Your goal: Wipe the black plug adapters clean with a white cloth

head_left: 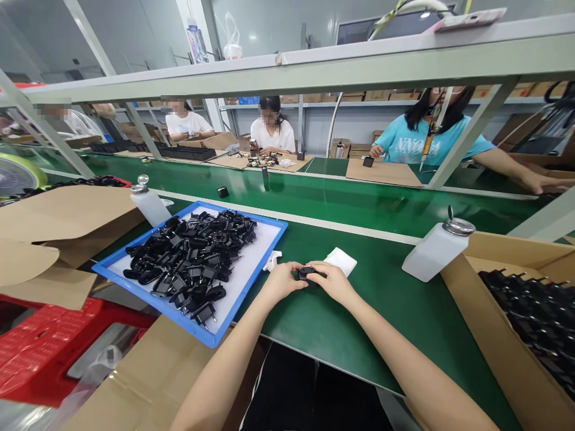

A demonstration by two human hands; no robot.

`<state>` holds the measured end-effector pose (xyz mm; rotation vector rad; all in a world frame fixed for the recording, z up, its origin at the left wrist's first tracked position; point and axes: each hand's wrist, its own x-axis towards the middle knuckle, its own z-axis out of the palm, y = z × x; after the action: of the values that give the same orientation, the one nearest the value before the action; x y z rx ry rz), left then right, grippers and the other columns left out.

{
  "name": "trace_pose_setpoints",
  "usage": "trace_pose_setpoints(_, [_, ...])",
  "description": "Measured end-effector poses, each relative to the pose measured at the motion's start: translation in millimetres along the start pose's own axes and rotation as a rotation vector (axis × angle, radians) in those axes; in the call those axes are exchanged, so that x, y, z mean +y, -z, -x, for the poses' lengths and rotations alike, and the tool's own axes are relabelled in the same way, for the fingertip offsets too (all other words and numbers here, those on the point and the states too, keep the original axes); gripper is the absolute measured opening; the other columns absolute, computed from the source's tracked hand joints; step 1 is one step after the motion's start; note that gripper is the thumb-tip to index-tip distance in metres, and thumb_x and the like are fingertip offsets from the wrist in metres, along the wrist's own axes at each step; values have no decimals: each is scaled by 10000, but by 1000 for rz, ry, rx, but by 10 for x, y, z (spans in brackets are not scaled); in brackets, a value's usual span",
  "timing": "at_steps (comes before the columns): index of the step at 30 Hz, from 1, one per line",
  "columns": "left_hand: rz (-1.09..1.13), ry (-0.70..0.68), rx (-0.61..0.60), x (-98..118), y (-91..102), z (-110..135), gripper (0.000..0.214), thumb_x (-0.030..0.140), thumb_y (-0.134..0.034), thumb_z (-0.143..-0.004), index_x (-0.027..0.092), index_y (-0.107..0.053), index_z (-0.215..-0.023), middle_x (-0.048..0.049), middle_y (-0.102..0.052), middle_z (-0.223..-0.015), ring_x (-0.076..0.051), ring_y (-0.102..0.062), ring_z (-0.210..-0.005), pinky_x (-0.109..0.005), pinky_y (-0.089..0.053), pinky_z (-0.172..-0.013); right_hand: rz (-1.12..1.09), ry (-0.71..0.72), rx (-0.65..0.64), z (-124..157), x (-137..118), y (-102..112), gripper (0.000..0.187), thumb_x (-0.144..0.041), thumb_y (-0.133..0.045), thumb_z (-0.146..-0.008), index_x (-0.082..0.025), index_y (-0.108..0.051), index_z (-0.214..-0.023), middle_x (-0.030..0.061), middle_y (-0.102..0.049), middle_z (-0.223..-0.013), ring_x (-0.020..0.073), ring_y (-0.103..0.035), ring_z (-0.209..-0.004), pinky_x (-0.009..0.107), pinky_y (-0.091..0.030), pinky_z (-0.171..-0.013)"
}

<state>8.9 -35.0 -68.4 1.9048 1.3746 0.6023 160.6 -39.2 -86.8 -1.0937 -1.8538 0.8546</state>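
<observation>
Both my hands meet over the green table, holding one small black plug part (306,273) between them. My left hand (283,280) grips its left end and my right hand (331,279) grips its right end. A folded white cloth (340,261) lies just behind my right hand, and a smaller white scrap (272,261) lies behind my left. To the left sits a blue-rimmed tray (265,254) heaped with several black plug parts (191,258).
A white dispenser bottle (435,250) stands at the right beside a cardboard box (503,335) of black parts. Another bottle (148,202), cardboard flaps (63,221) and a red crate (40,347) are at the left. Other people work across the green conveyor (341,200).
</observation>
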Motion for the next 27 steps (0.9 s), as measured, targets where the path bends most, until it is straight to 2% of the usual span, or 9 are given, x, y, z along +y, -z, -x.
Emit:
trace_pose_setpoints(4, [16,3,30,-18,-28,25,289,227,-604,-551,141,-557,-823,40,-542,-556,-77,-464,-464,-171,-351,-457,-7,71,40,24,22,-27,139,-179,-491,-688,-181,-595,-781,16,-538,-836,160,-480,-804,274,-380,-760])
trace_pose_setpoints(10, [29,25,53,-58,-67,53,310,249,-616,-551,148,-570,-840,35,-554,-547,-98,-500,-498,-188,-388,-498,-28,55,109,84,57,-85,185,-261,-434,-720,-176,-566,-818,30,-539,-847,175,-479,-816,301,-368,-776])
trace_pose_setpoints(12, [47,30,93,-94,-130,73,340,262,-613,-568,149,-564,-885,19,-583,-591,-114,-530,-541,-204,-416,-545,-18,59,117,86,67,-91,205,-289,-422,-720,-176,-559,-822,33,-540,-855,179,-476,-824,306,-362,-781])
trace_pose_setpoints(14, [60,16,184,-133,-219,106,340,276,-585,-615,157,-549,-931,-12,-612,-733,-126,-556,-644,-221,-432,-640,-39,43,111,71,84,-85,230,-320,-420,-710,-169,-555,-820,38,-542,-858,183,-478,-822,309,-366,-777])
trace_pose_setpoints(18, [-114,-100,355,-174,-369,191,276,277,-510,-700,171,-540,-953,-47,-549,-983,-151,-520,-867,-248,-405,-780,-101,-41,94,49,117,-85,266,-361,-418,-693,-158,-545,-809,48,-546,-854,192,-489,-807,319,-379,-763])
trace_pose_setpoints(22, [-317,-137,377,-167,-406,241,295,287,-472,-728,150,-520,-985,-71,-531,-1009,-168,-508,-895,-255,-419,-766,-58,-33,178,104,85,-136,271,-363,-403,-714,-160,-540,-830,48,-539,-875,195,-483,-826,327,-366,-782])
trace_pose_setpoints(27, [-387,-134,389,-144,-439,257,304,284,-454,-737,131,-513,-993,-83,-530,-1007,-173,-516,-883,-247,-439,-729,12,1,246,195,28,-193,255,-353,-383,-751,-173,-531,-854,44,-539,-874,197,-480,-832,318,-369,-767])
